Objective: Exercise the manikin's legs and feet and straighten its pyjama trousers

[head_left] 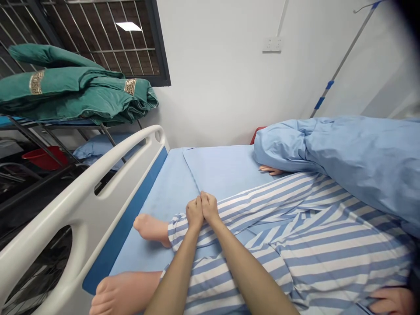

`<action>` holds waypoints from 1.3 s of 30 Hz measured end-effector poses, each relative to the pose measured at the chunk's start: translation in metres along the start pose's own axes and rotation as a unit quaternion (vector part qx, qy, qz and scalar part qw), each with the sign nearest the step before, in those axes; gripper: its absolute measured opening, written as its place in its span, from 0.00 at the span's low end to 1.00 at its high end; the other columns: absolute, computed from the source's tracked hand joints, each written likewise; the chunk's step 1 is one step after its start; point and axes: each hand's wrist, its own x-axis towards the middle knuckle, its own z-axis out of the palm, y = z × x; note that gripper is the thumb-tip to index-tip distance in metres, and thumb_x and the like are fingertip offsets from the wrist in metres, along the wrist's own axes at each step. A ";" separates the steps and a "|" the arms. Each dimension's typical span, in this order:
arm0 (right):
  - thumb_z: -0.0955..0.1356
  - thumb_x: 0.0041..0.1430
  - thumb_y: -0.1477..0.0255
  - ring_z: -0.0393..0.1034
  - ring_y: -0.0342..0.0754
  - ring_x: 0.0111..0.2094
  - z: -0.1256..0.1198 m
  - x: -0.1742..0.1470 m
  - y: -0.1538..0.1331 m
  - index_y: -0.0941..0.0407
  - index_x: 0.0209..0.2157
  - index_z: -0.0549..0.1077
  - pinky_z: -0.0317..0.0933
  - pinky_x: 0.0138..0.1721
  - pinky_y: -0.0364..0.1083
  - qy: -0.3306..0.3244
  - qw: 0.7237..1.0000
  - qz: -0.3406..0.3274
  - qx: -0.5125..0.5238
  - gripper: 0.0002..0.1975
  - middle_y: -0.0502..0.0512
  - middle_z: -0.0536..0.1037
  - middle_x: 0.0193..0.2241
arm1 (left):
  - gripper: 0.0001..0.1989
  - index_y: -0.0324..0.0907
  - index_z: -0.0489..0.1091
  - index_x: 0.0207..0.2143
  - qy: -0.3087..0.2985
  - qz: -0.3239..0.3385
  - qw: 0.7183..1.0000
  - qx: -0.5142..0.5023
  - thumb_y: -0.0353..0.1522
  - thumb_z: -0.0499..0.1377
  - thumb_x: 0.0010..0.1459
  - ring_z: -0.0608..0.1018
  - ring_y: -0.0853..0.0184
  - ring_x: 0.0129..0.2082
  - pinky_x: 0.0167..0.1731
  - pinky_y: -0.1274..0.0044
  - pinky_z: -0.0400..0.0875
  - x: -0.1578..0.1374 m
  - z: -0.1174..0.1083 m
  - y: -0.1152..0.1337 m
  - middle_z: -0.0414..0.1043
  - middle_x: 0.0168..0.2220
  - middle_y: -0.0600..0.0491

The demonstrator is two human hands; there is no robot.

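Observation:
My left hand (194, 212) and my right hand (209, 205) are closed side by side at the far lower leg of a lying figure, which looks like a manikin. A taut edge in the light blue bed sheet (219, 168) runs straight to my fists, and both appear to grip it; my fingertips are hidden. Blue-and-white striped trousers (262, 197) cover the figure's legs, under and beside my hands. The far bare foot (151, 228) and the near bare foot (123, 293) point toward the bed's end.
A white bed end board (82, 188) rises at the left. A bunched blue quilt (354, 153) covers the figure's upper part, with a hand (271, 169) showing below it. Behind are folded green covers (82, 92), a red basin (46, 157) and a drip pole (344, 54).

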 end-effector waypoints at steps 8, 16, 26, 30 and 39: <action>0.56 0.51 0.66 0.49 0.38 0.19 0.000 0.008 0.000 0.57 0.14 0.54 0.45 0.20 0.39 0.004 0.999 0.009 -0.048 0.16 0.45 0.54 0.13 | 0.24 0.42 0.70 0.24 -0.019 -0.027 0.995 0.092 0.39 0.39 0.57 0.70 0.68 0.26 0.25 0.78 0.55 0.001 -0.002 0.008 0.73 0.28 0.46; 0.58 0.46 0.68 0.44 0.36 0.18 -0.029 0.040 -0.006 0.57 0.12 0.51 0.40 0.19 0.39 -0.077 0.984 -0.053 -0.149 0.15 0.44 0.47 0.13 | 0.20 0.43 0.68 0.19 -0.002 -0.030 0.989 0.147 0.39 0.42 0.54 0.69 0.66 0.25 0.22 0.76 0.50 -0.009 0.004 0.013 0.71 0.24 0.48; 0.59 0.47 0.67 0.44 0.36 0.18 -0.036 0.032 0.015 0.57 0.12 0.50 0.41 0.20 0.39 -0.086 0.983 -0.056 -0.152 0.16 0.43 0.47 0.13 | 0.17 0.42 0.66 0.17 0.009 -0.019 0.986 0.167 0.37 0.44 0.52 0.67 0.68 0.23 0.22 0.77 0.49 -0.008 0.009 0.011 0.70 0.23 0.49; 0.59 0.48 0.67 0.43 0.36 0.17 -0.038 0.035 0.013 0.57 0.13 0.48 0.41 0.20 0.39 -0.067 0.989 -0.043 -0.127 0.17 0.43 0.46 0.13 | 0.17 0.42 0.61 0.14 0.012 -0.019 0.990 0.139 0.38 0.45 0.51 0.62 0.70 0.20 0.21 0.77 0.47 -0.008 0.008 0.012 0.65 0.18 0.53; 0.58 0.51 0.63 0.43 0.37 0.18 -0.041 0.036 0.008 0.56 0.14 0.49 0.41 0.20 0.40 -0.031 0.996 -0.042 -0.071 0.18 0.44 0.46 0.14 | 0.16 0.42 0.52 0.11 0.037 0.018 0.997 0.071 0.36 0.48 0.47 0.54 0.73 0.17 0.20 0.78 0.47 0.004 0.002 0.022 0.51 0.13 0.58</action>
